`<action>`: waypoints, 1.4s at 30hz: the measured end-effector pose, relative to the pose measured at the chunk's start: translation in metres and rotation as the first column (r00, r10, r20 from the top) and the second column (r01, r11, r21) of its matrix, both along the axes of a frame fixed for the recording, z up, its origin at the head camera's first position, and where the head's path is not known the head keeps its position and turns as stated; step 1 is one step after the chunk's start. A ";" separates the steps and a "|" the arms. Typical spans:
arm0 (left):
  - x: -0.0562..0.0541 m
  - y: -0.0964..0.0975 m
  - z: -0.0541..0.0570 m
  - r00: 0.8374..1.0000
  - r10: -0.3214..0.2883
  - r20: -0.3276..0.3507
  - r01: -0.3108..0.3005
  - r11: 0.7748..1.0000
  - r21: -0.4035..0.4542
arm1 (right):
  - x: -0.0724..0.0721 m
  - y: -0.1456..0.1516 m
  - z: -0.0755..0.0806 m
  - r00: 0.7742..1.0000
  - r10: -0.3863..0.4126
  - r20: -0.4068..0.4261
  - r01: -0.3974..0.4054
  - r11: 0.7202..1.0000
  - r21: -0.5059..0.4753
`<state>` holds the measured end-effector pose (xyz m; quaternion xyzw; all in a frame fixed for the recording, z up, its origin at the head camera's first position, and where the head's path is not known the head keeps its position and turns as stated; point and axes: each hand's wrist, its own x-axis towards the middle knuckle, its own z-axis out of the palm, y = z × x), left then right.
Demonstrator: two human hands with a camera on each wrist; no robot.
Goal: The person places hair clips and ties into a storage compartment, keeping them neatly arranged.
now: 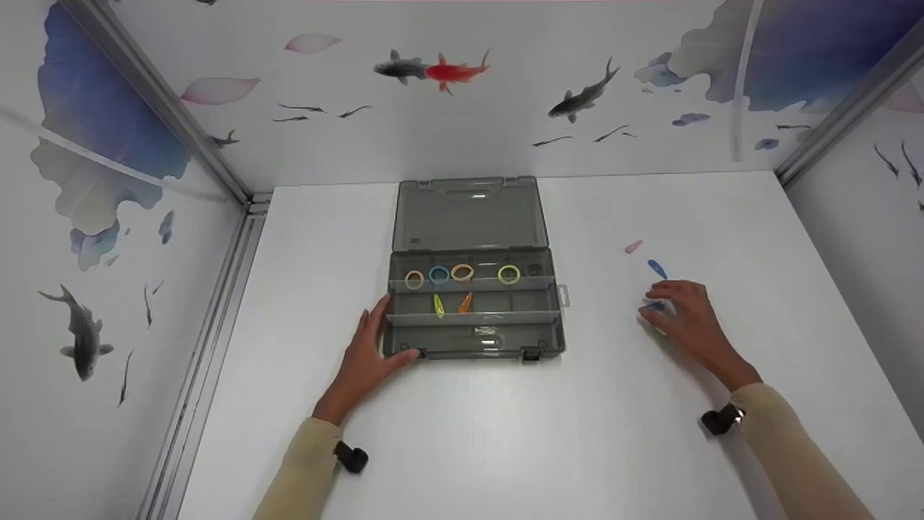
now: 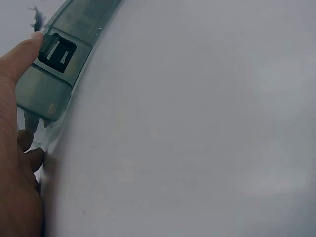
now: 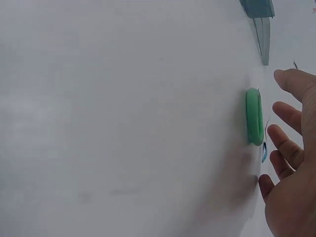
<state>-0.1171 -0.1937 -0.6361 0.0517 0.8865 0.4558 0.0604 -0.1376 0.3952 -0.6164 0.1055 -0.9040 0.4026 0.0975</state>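
Note:
A translucent grey compartment box [image 1: 473, 339] lies open on the table. Its back row holds a blue hair tie [image 1: 439, 274], a yellow one [image 1: 509, 274] and others; the middle row holds a yellow hair clip [image 1: 439, 305] and an orange hair clip [image 1: 465, 302]. My left hand [image 1: 364, 365] rests against the box's front left corner, thumb by a front latch [image 2: 58, 53]. On the right, my right hand [image 1: 686, 318] hovers with loosely bent fingers over a green hair tie [image 3: 254, 117]; a blue item [image 1: 655, 307] shows partly beneath the fingers.
Beyond the right hand lie a blue hair clip [image 1: 657, 269] and a pink hair clip [image 1: 634, 247]. The box lid [image 1: 471, 217] leans back toward the rear wall [image 1: 462, 137]. A clear tab [image 1: 564, 295] sticks out from the box's right side. Printed walls border the white table [image 1: 462, 448].

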 end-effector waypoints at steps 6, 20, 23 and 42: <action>0.000 0.001 0.000 1.000 -0.002 -0.003 0.002 1.000 -0.001 | 0.009 0.008 0.002 0.999 -0.038 0.030 0.037 0.999 0.033; -0.002 0.000 0.001 1.000 -0.001 0.004 0.001 1.000 -0.002 | 0.031 0.025 0.000 0.994 -0.080 0.074 0.073 0.993 0.096; -0.002 0.000 0.001 1.000 -0.005 -0.002 0.005 1.000 0.004 | 0.032 0.024 -0.002 0.995 -0.067 0.070 0.061 0.995 0.084; -0.001 0.000 -0.002 1.000 -0.006 -0.008 0.006 1.000 -0.008 | 0.027 0.015 0.000 0.998 -0.046 0.041 0.040 0.991 0.130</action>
